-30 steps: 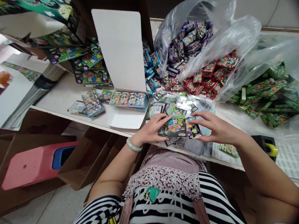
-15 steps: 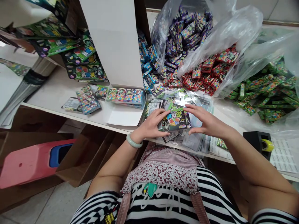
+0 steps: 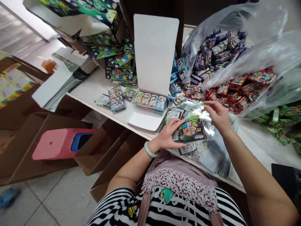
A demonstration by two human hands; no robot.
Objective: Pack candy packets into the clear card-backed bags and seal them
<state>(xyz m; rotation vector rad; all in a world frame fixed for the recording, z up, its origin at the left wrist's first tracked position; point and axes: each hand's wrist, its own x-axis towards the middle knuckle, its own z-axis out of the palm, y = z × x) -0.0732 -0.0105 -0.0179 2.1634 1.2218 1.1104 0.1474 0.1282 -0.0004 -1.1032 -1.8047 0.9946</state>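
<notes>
Your left hand is clamped on the left side of a black printed packet, above loose packets on the tabletop. Your right hand has its fingertips close together near the packet's upper right; whether they grip anything, I cannot tell. An open white carton stands left of the packet.

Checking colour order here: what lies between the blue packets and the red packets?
Mainly purple packets and clear plastic, as the head view shows.
</notes>
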